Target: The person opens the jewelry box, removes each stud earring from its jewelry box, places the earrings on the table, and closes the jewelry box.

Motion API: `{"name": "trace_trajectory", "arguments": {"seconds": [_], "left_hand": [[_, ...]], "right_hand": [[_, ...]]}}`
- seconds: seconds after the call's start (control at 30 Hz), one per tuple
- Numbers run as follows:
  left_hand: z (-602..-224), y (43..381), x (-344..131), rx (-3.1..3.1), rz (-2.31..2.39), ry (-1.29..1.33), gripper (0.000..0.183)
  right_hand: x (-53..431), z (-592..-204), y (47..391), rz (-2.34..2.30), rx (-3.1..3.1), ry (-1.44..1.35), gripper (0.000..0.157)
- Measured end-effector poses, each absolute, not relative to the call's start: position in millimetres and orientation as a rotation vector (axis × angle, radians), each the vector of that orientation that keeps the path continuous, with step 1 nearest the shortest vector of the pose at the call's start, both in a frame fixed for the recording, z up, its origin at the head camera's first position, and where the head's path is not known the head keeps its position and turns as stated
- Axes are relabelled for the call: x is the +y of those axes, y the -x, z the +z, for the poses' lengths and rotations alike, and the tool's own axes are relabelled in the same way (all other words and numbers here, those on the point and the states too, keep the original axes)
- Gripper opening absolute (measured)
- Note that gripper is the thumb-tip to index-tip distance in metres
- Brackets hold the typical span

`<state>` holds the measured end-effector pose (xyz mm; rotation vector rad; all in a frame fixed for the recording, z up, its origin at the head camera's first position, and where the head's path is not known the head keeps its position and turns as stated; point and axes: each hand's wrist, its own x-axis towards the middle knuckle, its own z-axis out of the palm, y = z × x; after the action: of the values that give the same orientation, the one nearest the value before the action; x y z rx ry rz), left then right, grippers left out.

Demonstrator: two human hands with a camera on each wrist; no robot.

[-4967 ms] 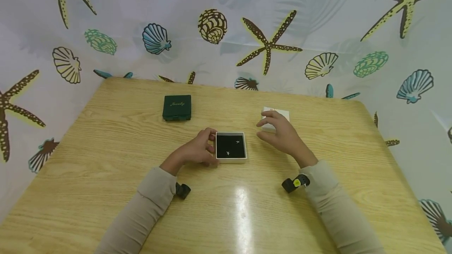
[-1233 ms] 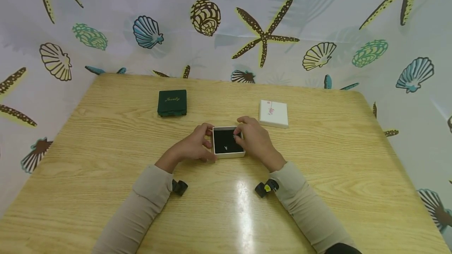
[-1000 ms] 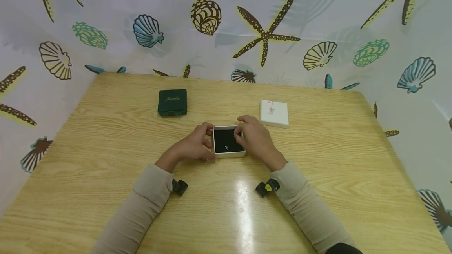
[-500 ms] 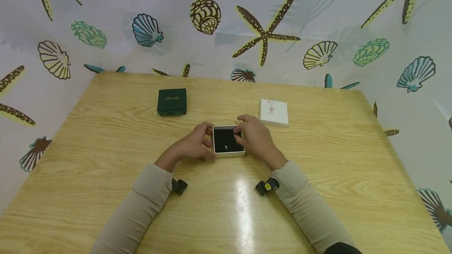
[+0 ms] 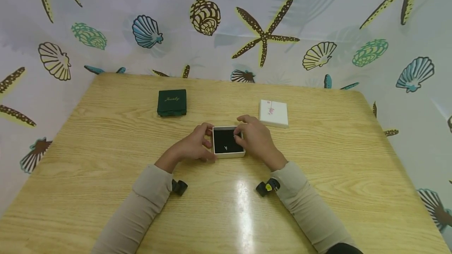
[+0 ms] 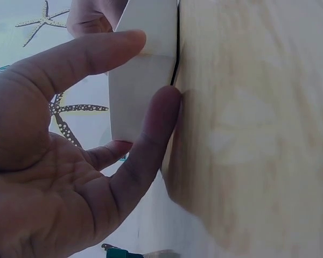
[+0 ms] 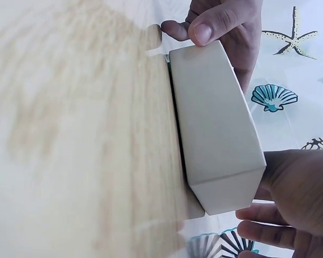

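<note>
A small open white box [image 5: 229, 155] rests on the table, with a black insert [image 5: 219, 138] inside. My left hand [image 5: 192, 144] holds the box's left side, thumb at the front corner and fingers toward the back; the left wrist view shows the fingertips against the white wall. One silvery earring [image 5: 226, 148], shaped like a small star or bow, sits near the insert's front. At the insert's back right, my right hand [image 5: 259, 140] reaches over the rim, thumb and index finger pinching the second earring, mostly hidden by the fingertips. In the right wrist view the box wall conceals those fingertips.
A white lid [image 5: 273, 113] with a pink print lies behind the right hand. Toward the back left stands a dark green box [image 5: 172, 102] lettered "Jewelry". A patterned cloth [image 5: 176, 11] hangs behind the wooden table [image 5: 141, 89].
Compared with five seconds ago, my right hand has moved left from the white lid to the earring at the insert's back right. Over the last second both hands stay almost still.
</note>
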<state>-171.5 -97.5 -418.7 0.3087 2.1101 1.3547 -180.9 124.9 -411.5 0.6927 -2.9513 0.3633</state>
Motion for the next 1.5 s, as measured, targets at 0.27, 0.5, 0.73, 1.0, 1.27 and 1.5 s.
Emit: {"name": "trace_trajectory", "arguments": {"seconds": [0.27, 0.5, 0.73, 1.0, 1.27, 1.5], "left_hand": [[-416.7, 171.7, -97.3, 2.114, 1.345, -0.309, 0.092], [-416.3, 170.5, -97.5, 2.120, 1.348, -0.313, 0.091], [-417.4, 169.5, -96.4, 2.117, 1.350, -0.317, 0.090], [-416.3, 167.5, -96.1, 2.110, 1.344, -0.300, 0.091], [-418.2, 169.6, -96.9, 2.119, 1.345, -0.299, 0.090], [-417.3, 169.9, -96.8, 2.124, 1.342, -0.305, 0.090]], "right_hand": [[126.4, -413.0, 180.6, 0.406, -2.920, -0.683, 0.011], [126.5, -413.4, 180.2, 0.419, -2.906, -0.673, 0.010], [128.3, -411.3, 179.2, 0.433, -2.885, -0.668, 0.011], [130.1, -411.1, 179.8, 0.471, -2.906, -0.664, 0.012], [130.2, -412.7, 182.2, 0.444, -2.922, -0.687, 0.013], [129.9, -412.6, 181.5, 0.416, -2.905, -0.679, 0.012]]}}
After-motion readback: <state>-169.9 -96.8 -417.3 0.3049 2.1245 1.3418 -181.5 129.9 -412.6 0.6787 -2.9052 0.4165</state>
